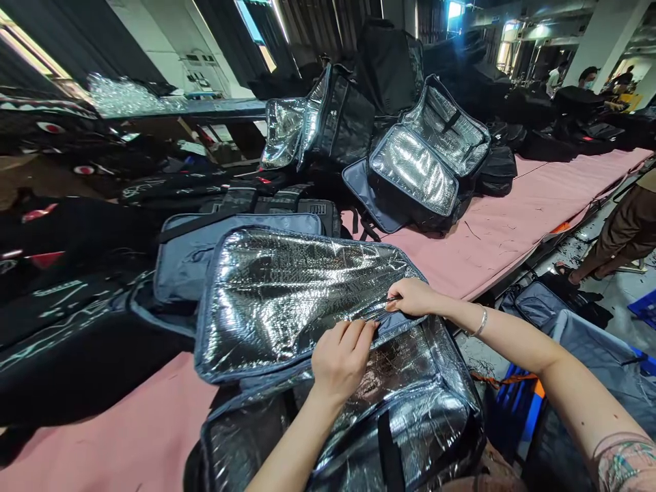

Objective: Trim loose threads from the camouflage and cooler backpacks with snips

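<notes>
An insulated bag (287, 301) lies unfolded in front of me, its lid lined with shiny silver foil and edged in grey-blue binding. My left hand (343, 359) has its fingers curled over the lid's near edge, gripping it. Further right, my right hand (410, 297) pinches the lid's foil lining close to the right corner. Creases in the foil run toward that pinch. A small dark tip shows at the right fingers, too small to name. Nearer to me, the bag's foil-lined body (410, 430) gapes below the lid, with a black strap (390, 451) across it.
Another foil-lined bag (415, 171) and a camouflage one (343, 116) stand open on the pink-covered table (512, 225). Black bags (66, 342) crowd the left. Blue crates (517, 403) stand on the floor at right. A person's legs (615, 225) show beyond the table edge.
</notes>
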The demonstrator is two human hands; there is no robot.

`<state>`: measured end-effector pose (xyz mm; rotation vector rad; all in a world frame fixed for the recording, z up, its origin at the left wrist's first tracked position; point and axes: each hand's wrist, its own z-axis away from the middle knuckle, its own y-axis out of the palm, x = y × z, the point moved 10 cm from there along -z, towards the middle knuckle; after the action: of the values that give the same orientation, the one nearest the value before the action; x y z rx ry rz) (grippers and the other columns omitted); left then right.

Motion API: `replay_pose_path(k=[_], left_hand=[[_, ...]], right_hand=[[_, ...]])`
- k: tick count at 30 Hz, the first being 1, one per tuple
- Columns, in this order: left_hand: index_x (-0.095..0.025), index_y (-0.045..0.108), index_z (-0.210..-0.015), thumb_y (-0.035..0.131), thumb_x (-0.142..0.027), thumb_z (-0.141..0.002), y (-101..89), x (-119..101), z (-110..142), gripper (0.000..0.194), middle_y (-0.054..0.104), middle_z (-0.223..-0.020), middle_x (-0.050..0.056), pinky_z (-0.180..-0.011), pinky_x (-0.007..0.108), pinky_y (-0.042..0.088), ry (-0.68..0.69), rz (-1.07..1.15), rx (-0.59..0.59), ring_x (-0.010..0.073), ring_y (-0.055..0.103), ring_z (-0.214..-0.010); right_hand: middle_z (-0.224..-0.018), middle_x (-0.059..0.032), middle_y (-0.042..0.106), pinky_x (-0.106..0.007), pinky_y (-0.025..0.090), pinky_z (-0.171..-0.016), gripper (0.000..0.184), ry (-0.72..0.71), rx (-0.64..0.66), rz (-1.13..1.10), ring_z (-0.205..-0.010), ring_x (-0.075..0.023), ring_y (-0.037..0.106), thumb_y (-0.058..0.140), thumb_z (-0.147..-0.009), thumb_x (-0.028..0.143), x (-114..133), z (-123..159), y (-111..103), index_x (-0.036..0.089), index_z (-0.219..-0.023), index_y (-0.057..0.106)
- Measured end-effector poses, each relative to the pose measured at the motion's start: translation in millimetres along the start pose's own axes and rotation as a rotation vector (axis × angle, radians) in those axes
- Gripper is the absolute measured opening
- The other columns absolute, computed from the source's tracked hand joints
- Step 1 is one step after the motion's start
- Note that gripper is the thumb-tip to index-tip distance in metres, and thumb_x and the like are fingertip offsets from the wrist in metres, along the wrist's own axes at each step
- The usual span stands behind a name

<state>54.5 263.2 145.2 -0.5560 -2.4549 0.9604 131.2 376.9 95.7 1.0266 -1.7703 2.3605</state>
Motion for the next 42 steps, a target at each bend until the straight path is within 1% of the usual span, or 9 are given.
replay_pose_path(k=[6, 12, 15, 19, 21, 24, 26, 33, 42], left_hand=[[-0.020, 0.058, -0.068, 0.048, -0.026, -0.087, 4.7, 3, 4, 0.022, 0.059, -0.064, 0.003, -0.054, 0.030, 0.031, -0.171, -0.056, 0.071, 0.0139, 0.050, -0.057], [-0.017, 0.057, -0.077, 0.043, -0.024, -0.088, 9.1, 7, 5, 0.019, 0.057, -0.067, 0.005, -0.048, 0.029, 0.025, -0.372, -0.017, 0.132, 0.0156, 0.048, -0.056], [-0.017, 0.053, -0.076, 0.044, -0.024, -0.087, 10.9, 8, 5, 0.016, 0.057, -0.070, 0.004, -0.051, 0.026, 0.033, -0.365, 0.124, 0.144, 0.0147, 0.051, -0.060], [-0.019, 0.050, -0.072, 0.044, -0.027, -0.087, 8.4, 6, 11, 0.018, 0.058, -0.072, 0.002, -0.062, 0.023, 0.041, -0.272, 0.323, 0.174, 0.0125, 0.054, -0.067], [-0.020, 0.049, -0.070, 0.047, -0.030, -0.086, 3.8, 12, 15, 0.020, 0.058, -0.073, 0.002, -0.066, 0.024, 0.043, -0.305, 0.392, 0.154, 0.0134, 0.055, -0.070], [-0.019, 0.052, -0.075, 0.050, -0.031, -0.085, -1.4, 26, 22, 0.016, 0.060, -0.074, 0.003, -0.066, 0.026, 0.043, -0.462, 0.361, 0.094, 0.0149, 0.056, -0.071], [-0.018, 0.056, -0.083, 0.050, -0.029, -0.086, -1.4, 27, 23, 0.013, 0.063, -0.078, 0.004, -0.068, 0.027, 0.043, -0.507, 0.286, 0.076, 0.0160, 0.058, -0.073], [-0.017, 0.059, -0.092, 0.049, -0.029, -0.086, 8.2, 23, 23, 0.017, 0.065, -0.082, 0.008, -0.071, 0.031, 0.044, -0.539, 0.135, 0.065, 0.0207, 0.058, -0.078], [-0.021, 0.065, -0.090, 0.045, -0.030, -0.088, 13.2, 37, 18, 0.022, 0.066, -0.089, 0.005, -0.053, 0.023, 0.039, -0.432, 0.104, 0.161, 0.0147, 0.060, -0.069]], right_hand=[[-0.071, -0.0006, 0.066, -0.022, 0.031, -0.055, 0.017, 0.004, -0.004, 0.000, -0.069, -0.0146, 0.057, 0.061, -0.077, 0.037, -4, -2, 4, 0.022, -0.077, 0.068], [-0.072, -0.0013, 0.066, -0.022, 0.031, -0.056, 0.017, 0.002, -0.015, 0.000, -0.068, -0.0146, 0.056, 0.059, -0.078, 0.035, -6, -2, 5, 0.021, -0.076, 0.068], [-0.070, -0.0009, 0.065, -0.022, 0.030, -0.055, 0.017, 0.003, -0.011, -0.001, -0.067, -0.0139, 0.055, 0.059, -0.078, 0.035, -8, -2, 6, 0.021, -0.075, 0.068], [-0.070, -0.0006, 0.065, -0.022, 0.029, -0.054, 0.018, 0.013, -0.007, -0.004, -0.066, -0.0133, 0.054, 0.060, -0.078, 0.036, -10, -3, 6, 0.020, -0.077, 0.068], [-0.070, -0.0005, 0.065, -0.022, 0.029, -0.054, 0.018, 0.018, -0.006, -0.006, -0.067, -0.0134, 0.055, 0.060, -0.078, 0.037, -10, -4, 6, 0.021, -0.077, 0.068], [-0.070, -0.0001, 0.065, -0.022, 0.029, -0.054, 0.018, 0.019, -0.005, -0.005, -0.068, -0.0136, 0.055, 0.061, -0.078, 0.037, -9, -4, 6, 0.021, -0.076, 0.068], [-0.069, 0.0000, 0.064, -0.022, 0.029, -0.054, 0.018, 0.022, -0.006, -0.001, -0.067, -0.0136, 0.055, 0.060, -0.078, 0.036, -8, -3, 5, 0.021, -0.075, 0.068], [-0.072, -0.0006, 0.065, -0.022, 0.030, -0.055, 0.018, 0.033, -0.018, 0.007, -0.068, -0.0141, 0.055, 0.058, -0.079, 0.036, -8, -1, 4, 0.021, -0.078, 0.068], [-0.065, 0.0005, 0.061, -0.022, 0.028, -0.053, 0.019, 0.014, -0.020, 0.010, -0.062, -0.0125, 0.051, 0.056, -0.079, 0.034, -7, -2, 4, 0.020, -0.071, 0.066]])
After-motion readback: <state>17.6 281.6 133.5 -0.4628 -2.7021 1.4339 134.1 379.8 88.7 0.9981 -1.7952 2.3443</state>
